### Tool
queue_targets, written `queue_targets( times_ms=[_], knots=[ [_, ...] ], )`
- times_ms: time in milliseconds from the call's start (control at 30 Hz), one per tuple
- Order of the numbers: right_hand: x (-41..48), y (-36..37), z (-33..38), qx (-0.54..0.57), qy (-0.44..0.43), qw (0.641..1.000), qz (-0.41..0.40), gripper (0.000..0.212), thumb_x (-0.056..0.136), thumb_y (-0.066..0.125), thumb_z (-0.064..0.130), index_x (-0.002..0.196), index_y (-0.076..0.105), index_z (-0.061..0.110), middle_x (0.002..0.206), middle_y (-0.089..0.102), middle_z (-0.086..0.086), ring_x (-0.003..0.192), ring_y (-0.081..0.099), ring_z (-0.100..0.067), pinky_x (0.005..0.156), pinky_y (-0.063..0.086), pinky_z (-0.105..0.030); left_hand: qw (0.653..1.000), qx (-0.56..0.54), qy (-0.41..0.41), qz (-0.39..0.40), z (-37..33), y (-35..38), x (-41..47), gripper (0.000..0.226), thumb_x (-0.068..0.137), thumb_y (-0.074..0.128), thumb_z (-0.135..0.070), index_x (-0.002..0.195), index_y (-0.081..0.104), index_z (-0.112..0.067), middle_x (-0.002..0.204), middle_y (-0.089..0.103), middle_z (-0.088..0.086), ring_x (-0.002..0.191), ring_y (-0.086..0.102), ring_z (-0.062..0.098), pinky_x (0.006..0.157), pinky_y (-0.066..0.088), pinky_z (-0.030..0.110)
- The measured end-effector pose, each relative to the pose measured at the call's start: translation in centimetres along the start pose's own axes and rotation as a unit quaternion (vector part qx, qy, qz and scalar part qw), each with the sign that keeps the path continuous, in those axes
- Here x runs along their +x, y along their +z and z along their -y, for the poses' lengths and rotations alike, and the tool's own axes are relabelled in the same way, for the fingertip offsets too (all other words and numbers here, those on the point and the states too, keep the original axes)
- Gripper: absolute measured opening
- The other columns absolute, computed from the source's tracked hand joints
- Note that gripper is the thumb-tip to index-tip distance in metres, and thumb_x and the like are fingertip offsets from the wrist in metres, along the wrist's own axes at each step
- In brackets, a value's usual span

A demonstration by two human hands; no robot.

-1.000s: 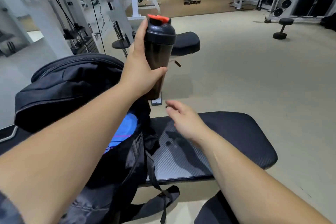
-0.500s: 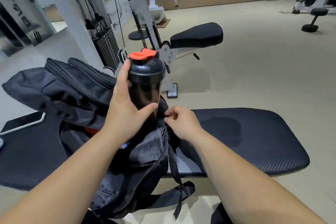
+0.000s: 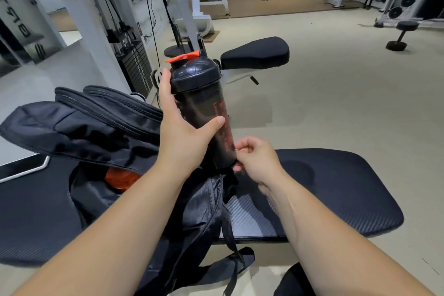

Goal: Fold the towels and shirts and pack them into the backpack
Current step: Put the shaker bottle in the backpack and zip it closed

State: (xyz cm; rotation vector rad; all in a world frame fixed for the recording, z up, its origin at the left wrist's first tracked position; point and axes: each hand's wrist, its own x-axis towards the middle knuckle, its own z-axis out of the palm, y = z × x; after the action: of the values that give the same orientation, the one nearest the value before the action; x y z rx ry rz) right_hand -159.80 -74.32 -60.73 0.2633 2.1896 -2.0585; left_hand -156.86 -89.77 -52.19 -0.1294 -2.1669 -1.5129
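Left grip (image 3: 187, 144): clamped round the middle of the shaker bottle, thumb across its front.
Shaker bottle (image 3: 199, 94): black, orange flip cap, red print; held nearly upright, its base down at the backpack's side edge.
Right grip (image 3: 259, 161): fingers curled together, pinching black backpack fabric right at the bottle's base.
Backpack (image 3: 96, 122): black, lying on the desk, main compartment unzipped and gaping; straps hang off the near edge.
Orange item (image 3: 122, 176): inside the open compartment, partly hidden; kind cannot be told.
Desk (image 3: 336, 187): black, padded, textured.
Dumbbell (image 3: 400, 36): on the floor, far right, well apart.
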Motion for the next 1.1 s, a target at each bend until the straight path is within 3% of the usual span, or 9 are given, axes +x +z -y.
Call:
queue_targets(
  times_ms=[67, 133, 267, 500, 800, 900, 1100],
  knots=[
    [-0.1, -0.6, 0.1, 0.03, 0.011, 0.999, -0.009, 0.018, 0.09, 0.06, -0.004, 0.085, 0.064, 0.013, 0.074, 0.064, -0.007, 0.049, 0.059, -0.016, 0.049, 0.049, -0.025, 1.0, -0.012, -0.007, -0.007, 0.3, 1.1, 0.1, 0.12, 0.075, 0.086, -0.011, 0.155, 0.004, -0.046, 0.153, 0.042, -0.011, 0.129, 0.048, -0.009, 0.11, 0.04, 0.019],
    [-0.5, -1.1, -0.1, 0.044, 0.019, 0.999, -0.008, 0.016, 0.091, 0.061, -0.005, 0.087, 0.063, 0.01, 0.072, 0.062, -0.006, 0.05, 0.059, -0.016, 0.049, 0.049, -0.023, 1.0, -0.005, -0.007, -0.01, 0.8, 1.7, -0.1, 0.12, 0.073, 0.087, -0.014, 0.154, 0.004, -0.048, 0.15, 0.045, -0.01, 0.132, 0.049, -0.001, 0.114, 0.041, 0.032],
    [-0.7, -1.5, -0.7, 0.031, 0.021, 0.999, -0.018, 0.017, 0.092, 0.059, -0.005, 0.085, 0.062, 0.01, 0.074, 0.061, -0.008, 0.052, 0.06, -0.016, 0.051, 0.05, -0.024, 1.0, 0.023, -0.003, -0.006, 1.8, 2.1, -1.1, 0.122, 0.072, 0.088, -0.017, 0.156, 0.003, -0.045, 0.149, 0.037, -0.028, 0.137, 0.04, -0.005, 0.117, 0.037, 0.037],
    [-0.8, -0.5, -0.4, 0.014, -0.026, 0.999, -0.046, 0.023, 0.089, 0.054, -0.008, 0.079, 0.059, 0.013, 0.066, 0.053, -0.005, 0.051, 0.054, -0.018, 0.044, 0.043, -0.022, 0.994, 0.09, -0.004, 0.059, 2.2, 1.1, -0.7, 0.127, 0.066, 0.09, -0.027, 0.151, 0.001, -0.06, 0.143, 0.054, -0.003, 0.131, 0.053, 0.015, 0.111, 0.044, 0.045],
    [-1.2, -1.2, -0.3, 0.029, -0.034, 0.997, -0.056, 0.023, 0.09, 0.058, -0.006, 0.077, 0.061, 0.013, 0.059, 0.056, 0.003, 0.053, 0.061, -0.016, 0.055, 0.053, -0.028, 0.999, 0.007, -0.015, -0.033, 1.9, 3.1, -0.8, 0.118, 0.071, 0.088, -0.018, 0.152, 0.009, -0.055, 0.144, 0.053, -0.008, 0.129, 0.055, 0.006, 0.111, 0.045, 0.04],
    [-1.3, -1.2, -0.4, 0.042, -0.032, 0.997, -0.058, 0.022, 0.091, 0.058, -0.007, 0.078, 0.061, 0.011, 0.056, 0.055, 0.003, 0.052, 0.061, -0.016, 0.053, 0.051, -0.025, 0.997, -0.022, -0.025, -0.074, 2.7, 3.4, -1.3, 0.117, 0.072, 0.086, -0.022, 0.15, 0.007, -0.059, 0.152, 0.046, -0.004, 0.136, 0.05, 0.011, 0.113, 0.042, 0.045],
    [-1.8, -0.7, 0.0, 0.051, -0.044, 0.997, -0.035, 0.021, 0.092, 0.059, -0.005, 0.079, 0.06, 0.012, 0.051, 0.055, 0.01, 0.053, 0.061, -0.015, 0.056, 0.051, -0.025, 0.981, -0.121, -0.034, -0.148, 3.1, 2.6, -2.2, 0.113, 0.078, 0.083, -0.007, 0.157, 0.008, -0.036, 0.15, 0.042, -0.011, 0.136, 0.048, 0.007, 0.113, 0.043, 0.041]
  ],
)
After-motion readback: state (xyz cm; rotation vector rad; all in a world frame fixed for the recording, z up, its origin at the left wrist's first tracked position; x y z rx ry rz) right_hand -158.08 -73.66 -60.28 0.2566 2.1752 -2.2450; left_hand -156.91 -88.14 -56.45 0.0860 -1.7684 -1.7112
